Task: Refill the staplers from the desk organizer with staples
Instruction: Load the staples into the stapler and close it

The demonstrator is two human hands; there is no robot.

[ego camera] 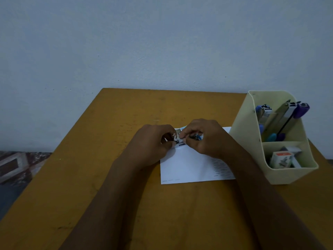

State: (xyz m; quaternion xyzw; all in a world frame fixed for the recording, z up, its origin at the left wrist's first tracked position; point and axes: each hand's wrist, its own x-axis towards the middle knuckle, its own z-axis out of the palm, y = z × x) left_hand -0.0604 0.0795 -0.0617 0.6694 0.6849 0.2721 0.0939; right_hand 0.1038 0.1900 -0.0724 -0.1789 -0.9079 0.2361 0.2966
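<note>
My left hand [153,143] and my right hand [203,138] meet over the far end of a white sheet of paper [191,166] on the yellow table. Between their fingertips they pinch a small stapler [180,139], mostly hidden; only a bit of metal and a blue part under the right fingers show. A cream desk organizer [288,175] stands at the right. Its tall rear compartment holds several staplers with blue and purple handles [282,116]. Small white staple boxes [282,158] fill its low front compartment.
The yellow table [108,177] backs against a pale blue wall. Its left edge runs diagonally, with a patterned floor [16,165] beyond it. The organizer sits close to the table's right edge.
</note>
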